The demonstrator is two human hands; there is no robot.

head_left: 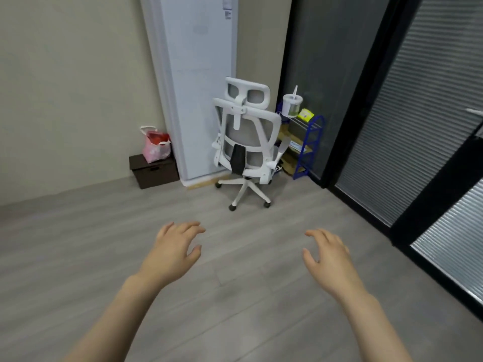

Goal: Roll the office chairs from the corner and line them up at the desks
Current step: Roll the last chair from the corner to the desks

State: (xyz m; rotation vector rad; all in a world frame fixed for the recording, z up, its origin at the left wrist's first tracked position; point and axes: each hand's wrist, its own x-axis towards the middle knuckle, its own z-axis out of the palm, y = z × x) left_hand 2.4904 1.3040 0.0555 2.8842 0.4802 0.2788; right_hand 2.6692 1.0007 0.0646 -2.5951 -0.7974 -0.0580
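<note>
Both hands, left hand (pixel 175 246) and right hand (pixel 327 253), are reaching spread and empty toward the chair (pixel 247 142). Its wheels are sitting near the blue rack (pixel 308 142), so a careless pull risks knocking that.

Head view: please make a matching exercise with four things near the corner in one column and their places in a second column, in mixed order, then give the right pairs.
Things:
1. pink bag
2. office chair
3. yellow packet
4. brown box

Places:
A. on top of the blue rack
B. on the floor by the wall, left of the tall white unit
C. on the brown box
D. between the tall white unit and the blue rack

Pairs: 1-C, 2-D, 3-A, 4-B
</note>
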